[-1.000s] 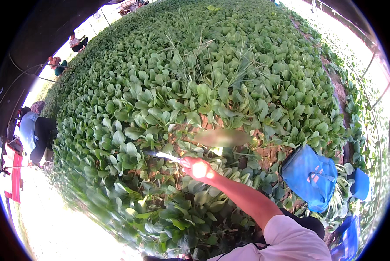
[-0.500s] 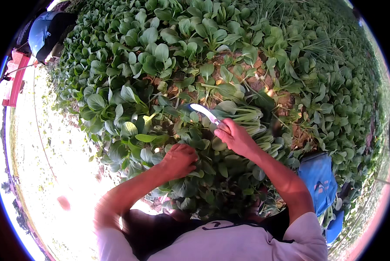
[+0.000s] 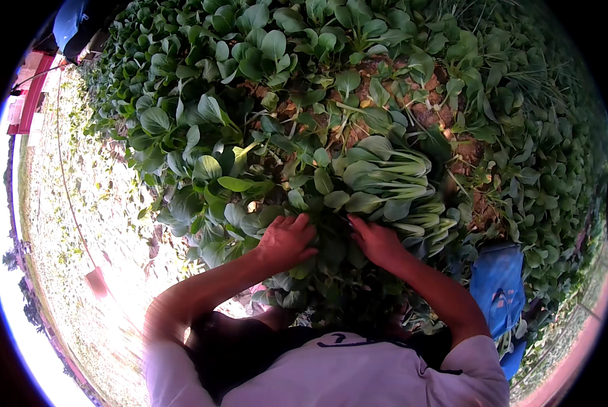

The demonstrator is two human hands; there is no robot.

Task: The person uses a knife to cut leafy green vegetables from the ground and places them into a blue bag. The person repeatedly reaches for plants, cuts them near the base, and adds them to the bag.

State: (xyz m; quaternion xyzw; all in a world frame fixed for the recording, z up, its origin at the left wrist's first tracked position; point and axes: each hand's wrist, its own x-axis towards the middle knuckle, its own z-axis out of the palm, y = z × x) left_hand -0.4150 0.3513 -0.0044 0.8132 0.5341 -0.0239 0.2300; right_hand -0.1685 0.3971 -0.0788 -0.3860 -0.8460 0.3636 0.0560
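Note:
My left hand (image 3: 288, 242) rests on the leaves of a leafy green plant (image 3: 324, 249), its thumb apart from the bent fingers and nothing visible in it. Just to the right, my right hand (image 3: 378, 245) is closed on the handle of a curved harvesting knife; only a small dark bit shows by the fingertips, and leaves hide the blade. Beside and beyond that hand lies a pile of cut leafy greens (image 3: 389, 173) with pale stalks, laid side by side.
Dense leafy greens (image 3: 175, 122) surround my hands, with bare brown soil (image 3: 426, 102) between some plants. A blue bag (image 3: 497, 288) lies by my right elbow. On the left are a bright strip of ground (image 3: 107, 224), a red object (image 3: 36, 95) and a blue-and-black item (image 3: 70, 27).
My right hand has lowered toward me, taking the curved knife from above the greens down among the leaves. My left hand has shifted slightly right, its thumb now spread. The view has tilted slightly.

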